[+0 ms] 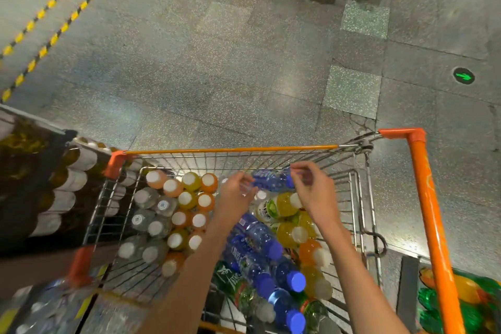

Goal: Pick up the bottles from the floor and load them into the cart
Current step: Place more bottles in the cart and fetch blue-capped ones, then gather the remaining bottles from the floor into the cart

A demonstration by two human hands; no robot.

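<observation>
Blue-capped water bottle [272,179] lies sideways over the cart [233,150], left hand [238,191] gripping its base, right hand [309,184] pinching near the cap. Probably heavy when full, thin-walled and slick; best held around the body.

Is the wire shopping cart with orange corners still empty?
No, the wire shopping cart already holds many bottles, orange-drink ones standing at left and blue-capped ones lying at right.
</observation>
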